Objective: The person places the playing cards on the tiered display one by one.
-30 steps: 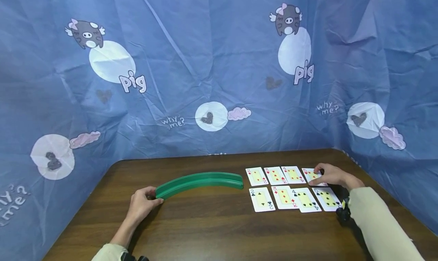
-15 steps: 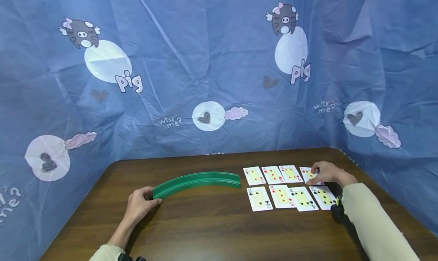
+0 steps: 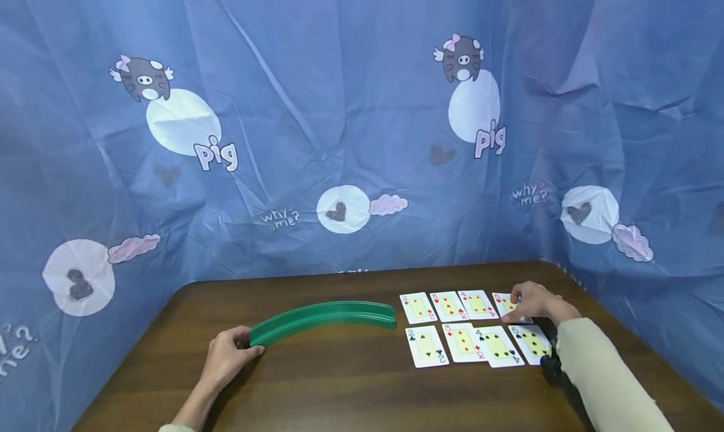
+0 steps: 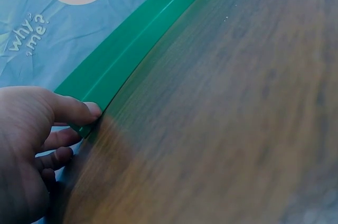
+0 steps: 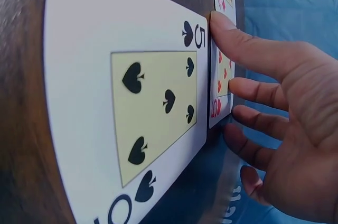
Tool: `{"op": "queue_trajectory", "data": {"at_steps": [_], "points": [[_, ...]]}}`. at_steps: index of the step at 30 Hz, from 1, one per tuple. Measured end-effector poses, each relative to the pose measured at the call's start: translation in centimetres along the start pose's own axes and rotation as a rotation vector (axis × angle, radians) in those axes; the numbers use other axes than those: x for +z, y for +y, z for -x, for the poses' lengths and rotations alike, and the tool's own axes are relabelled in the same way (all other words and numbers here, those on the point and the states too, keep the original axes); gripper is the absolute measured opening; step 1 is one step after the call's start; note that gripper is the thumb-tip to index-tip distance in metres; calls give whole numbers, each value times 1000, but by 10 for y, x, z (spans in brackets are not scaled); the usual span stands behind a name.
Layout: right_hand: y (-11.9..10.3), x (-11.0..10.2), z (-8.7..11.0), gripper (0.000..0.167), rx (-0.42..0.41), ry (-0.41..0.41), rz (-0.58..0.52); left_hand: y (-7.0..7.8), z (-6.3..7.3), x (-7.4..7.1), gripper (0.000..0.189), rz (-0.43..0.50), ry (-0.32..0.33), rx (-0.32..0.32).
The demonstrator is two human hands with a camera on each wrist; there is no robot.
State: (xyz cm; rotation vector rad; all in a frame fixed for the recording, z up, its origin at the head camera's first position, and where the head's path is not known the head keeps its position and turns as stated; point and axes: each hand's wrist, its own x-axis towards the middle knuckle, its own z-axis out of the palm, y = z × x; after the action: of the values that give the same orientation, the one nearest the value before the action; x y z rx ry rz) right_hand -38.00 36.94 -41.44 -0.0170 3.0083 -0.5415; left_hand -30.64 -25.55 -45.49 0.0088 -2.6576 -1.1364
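A curved green card holder (image 3: 322, 319) rests on the wooden table. My left hand (image 3: 227, 356) pinches its left end, thumb on the near side, as the left wrist view shows. On the right, my right hand (image 3: 534, 303) has thumb and fingers at the edges of a five of hearts (image 5: 224, 76), which lies face up and is partly covered by that hand. Just in front of it is the five of spades (image 5: 158, 97). Left of the five of hearts lie the four of diamonds (image 3: 476, 304), three of hearts (image 3: 447, 306) and two of diamonds (image 3: 417, 308).
The front row also has a two of clubs (image 3: 427, 346), a three of diamonds (image 3: 460, 343) and a four of spades (image 3: 499, 347) overlapping it. Blue printed cloth (image 3: 339, 130) hangs behind the table (image 3: 339, 394). Bare wood lies before the holder.
The head view has shifted, so the whole scene sits lower in it. Both hands keep their places at the card holder and the five of hearts.
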Motion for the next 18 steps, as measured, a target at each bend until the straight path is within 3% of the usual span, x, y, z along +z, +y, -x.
{"op": "queue_trajectory", "data": {"at_steps": [9, 18], "points": [[1, 8, -2, 47, 39, -16, -5, -5, 5, 6, 30, 14, -18, -29], [-5, 2, -8, 42, 12, -20, -44, -2, 1, 2, 30, 33, -4, -15]]}}
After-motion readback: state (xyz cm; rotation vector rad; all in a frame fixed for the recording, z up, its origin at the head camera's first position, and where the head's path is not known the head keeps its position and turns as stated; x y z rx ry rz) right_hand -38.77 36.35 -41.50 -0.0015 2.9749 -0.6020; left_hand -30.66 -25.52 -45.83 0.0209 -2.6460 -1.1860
